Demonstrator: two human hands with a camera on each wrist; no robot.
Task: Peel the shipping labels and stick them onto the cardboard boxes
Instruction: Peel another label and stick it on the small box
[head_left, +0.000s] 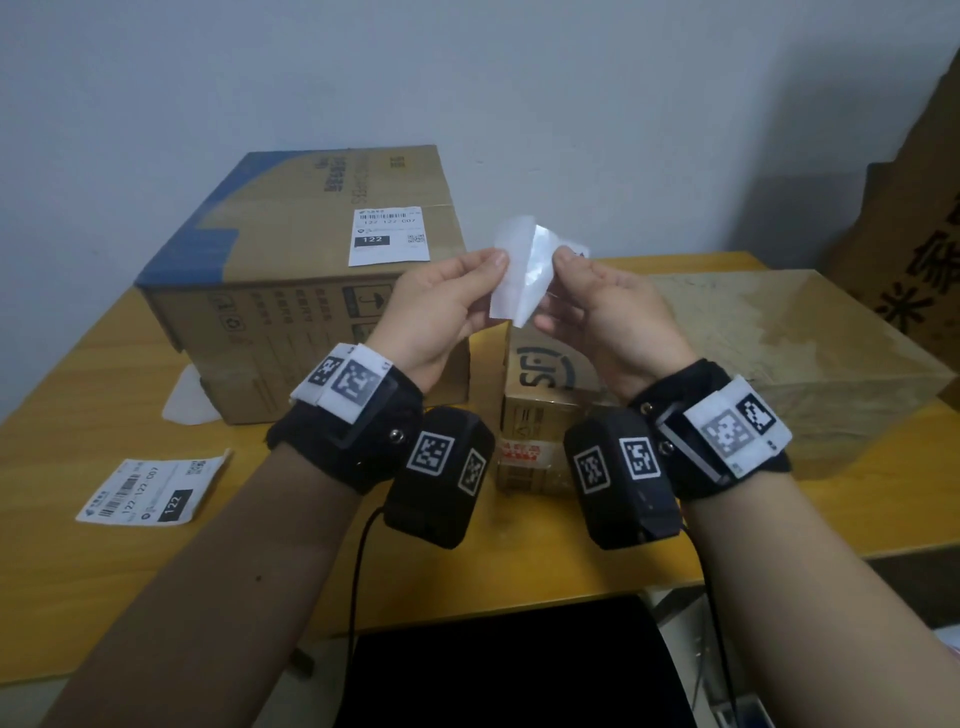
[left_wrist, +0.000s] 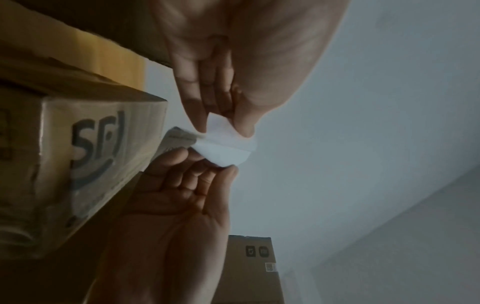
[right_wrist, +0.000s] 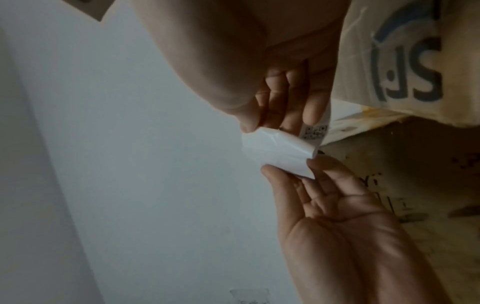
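Note:
A shipping label (head_left: 511, 291) is held up in the air between the boxes, partly split into two layers. My left hand (head_left: 496, 262) pinches the plain white sheet (right_wrist: 283, 156) at its edge. My right hand (head_left: 563, 260) pinches the other layer, whose printed code (right_wrist: 315, 131) shows under the fingers (right_wrist: 311, 111) in the right wrist view. The left wrist view shows both hands on the curled white sheet (left_wrist: 223, 148). A large brown box (head_left: 291, 312) at the left carries a stuck label (head_left: 388, 236) on top. A small box marked SF (head_left: 545, 374) stands below my hands.
A pale wide box (head_left: 779, 332) sits on the right of the yellow table (head_left: 104, 571). A loose printed label (head_left: 150, 491) lies at the front left, and a white paper scrap (head_left: 184, 400) lies by the large box. Cardboard (head_left: 909, 234) leans at the far right.

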